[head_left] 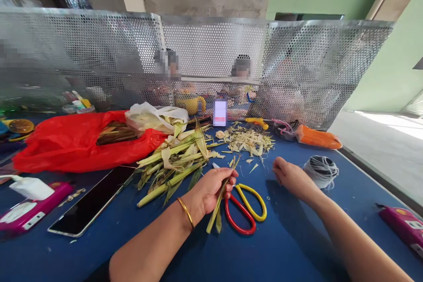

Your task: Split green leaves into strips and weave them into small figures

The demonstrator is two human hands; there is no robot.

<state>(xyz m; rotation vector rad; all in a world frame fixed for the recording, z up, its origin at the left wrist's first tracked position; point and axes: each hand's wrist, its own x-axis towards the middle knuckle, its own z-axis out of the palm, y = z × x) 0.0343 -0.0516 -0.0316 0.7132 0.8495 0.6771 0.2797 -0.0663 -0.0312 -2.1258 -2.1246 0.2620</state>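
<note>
My left hand (216, 187), with a gold bangle on its wrist, is closed round a few dried husk strips (216, 211); their tips poke up past the fingers and their lower ends hang below the palm. Scissors with one red handle and one yellow handle (253, 202) lie just right of that hand, blades partly hidden by it. My right hand (287, 174) is held over the blue table, fingers curled together; what they pinch, if anything, is hidden. Beside its wrist stands a spool of grey thread (320, 172). A pile of husks (175, 163) lies left of my left hand.
Husk scraps (249, 140) are spread at the back, near a lit phone (220, 113). A red plastic bag (76, 141), a dark phone (94, 200) and a power strip (36, 209) lie left. An orange packet (317, 136) sits right, below a perforated metal screen (211, 48).
</note>
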